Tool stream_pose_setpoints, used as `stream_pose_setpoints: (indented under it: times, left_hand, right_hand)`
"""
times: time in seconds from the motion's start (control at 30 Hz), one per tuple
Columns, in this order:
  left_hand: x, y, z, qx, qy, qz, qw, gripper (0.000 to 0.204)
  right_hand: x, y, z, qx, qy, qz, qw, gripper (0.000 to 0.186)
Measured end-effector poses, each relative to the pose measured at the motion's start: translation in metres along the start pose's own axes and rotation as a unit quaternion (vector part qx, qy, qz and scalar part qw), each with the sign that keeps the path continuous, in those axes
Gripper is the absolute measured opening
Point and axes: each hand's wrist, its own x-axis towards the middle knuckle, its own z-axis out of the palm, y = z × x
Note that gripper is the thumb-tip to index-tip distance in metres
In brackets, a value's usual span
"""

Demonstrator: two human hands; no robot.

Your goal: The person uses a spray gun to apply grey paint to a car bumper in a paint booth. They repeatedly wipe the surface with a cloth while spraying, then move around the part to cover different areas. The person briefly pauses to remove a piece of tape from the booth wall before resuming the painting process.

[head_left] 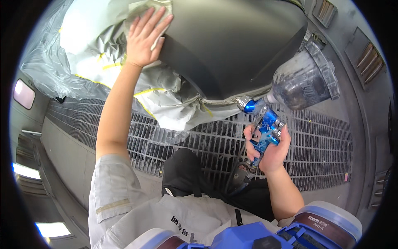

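My left hand (145,39) lies flat with fingers spread on a pale yellowish cloth (166,7). The cloth rests where a smooth, dark grey car body panel (232,45) meets white masking sheeting (89,31). Lower right, my right hand (275,151) is closed around the handle of a blue and silver paint spray gun (265,124). On the gun sits a cloudy, stained plastic paint cup (304,79), tilted to the right. The gun's nozzle (242,102) is just below the panel's lower edge. A hose drops from the handle's base.
Yellow tape (149,91) edges the masking, and clear plastic film (45,62) hangs at the far left. Below the panel runs a metal floor grating (315,145). Grey booth walls (344,25) stand on the right. A blue respirator (244,236) shows at the lower edge.
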Motion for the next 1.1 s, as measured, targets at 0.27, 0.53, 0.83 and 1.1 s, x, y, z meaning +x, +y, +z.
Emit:
stream_pose_setpoints:
  times: [0.27, 0.53, 0.83, 1.1]
  left_hand:
    - [-0.075, 0.102, 0.074, -0.082, 0.039, -0.112, 0.989, 0.068]
    - [-0.172, 0.205, 0.135, -0.095, -0.173, 0.023, 0.98, 0.074]
    - [-0.184, 0.248, 0.15, -0.183, -0.421, 0.181, 0.87, 0.069]
    - [0.015, 0.114, 0.053, -0.079, -0.177, -0.019, 0.981, 0.067]
  right_hand:
    - [-0.002, 0.001, -0.006, -0.007, 0.017, -0.005, 1.0, 0.09]
    - [-0.01, 0.002, 0.003, 0.004, 0.09, 0.0, 0.996, 0.092]
    - [-0.015, 0.001, 0.007, -0.003, 0.098, 0.013, 0.995, 0.089]
    - [-0.013, -0.001, 0.009, -0.005, 0.071, 0.001, 0.997, 0.085]
